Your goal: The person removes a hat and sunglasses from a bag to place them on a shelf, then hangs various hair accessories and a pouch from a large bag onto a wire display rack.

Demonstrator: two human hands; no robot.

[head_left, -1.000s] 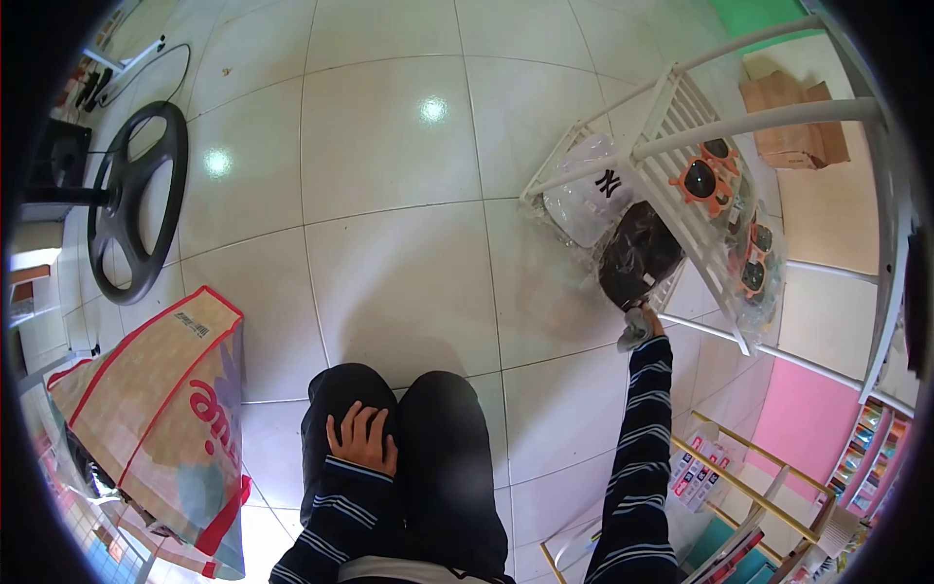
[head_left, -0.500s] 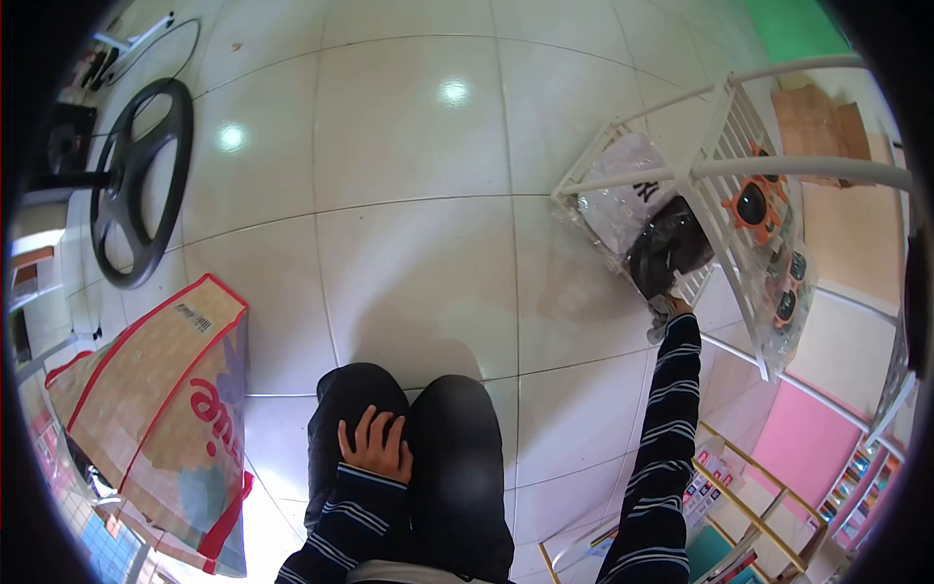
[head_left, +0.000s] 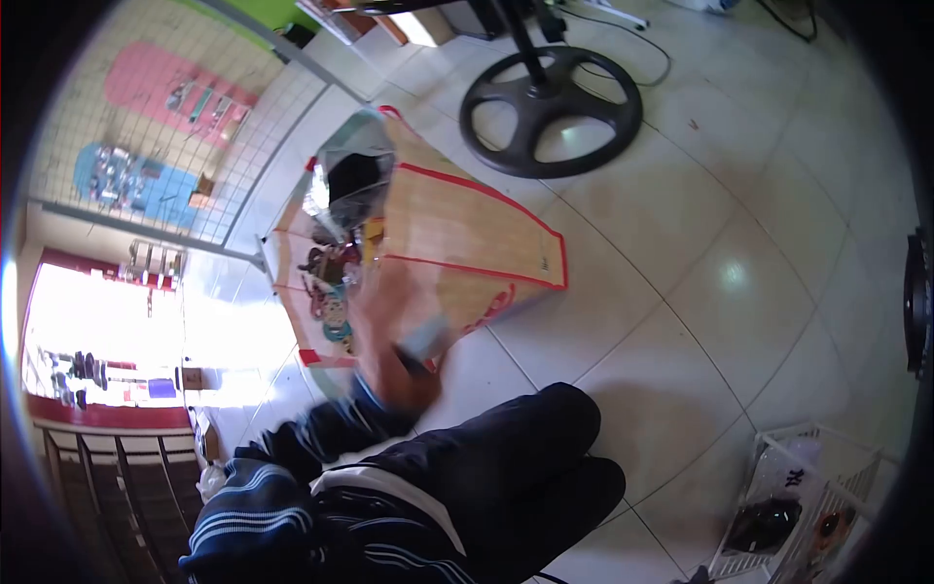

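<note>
The left hand (head_left: 379, 331) is at the mouth of the red-edged bag (head_left: 467, 214), probably over its rim; blur means I cannot tell its grip. Inside the bag are a black bundle (head_left: 355, 179) and small colourful items (head_left: 334, 310). A dark wheel-shaped base (head_left: 538, 101) stands beside it.

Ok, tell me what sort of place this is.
Probably a shop: a white slatted rack holds a white cap, small goods line a pink round-ended panel, and a beige, red-trimmed bag holds assorted items.
</note>
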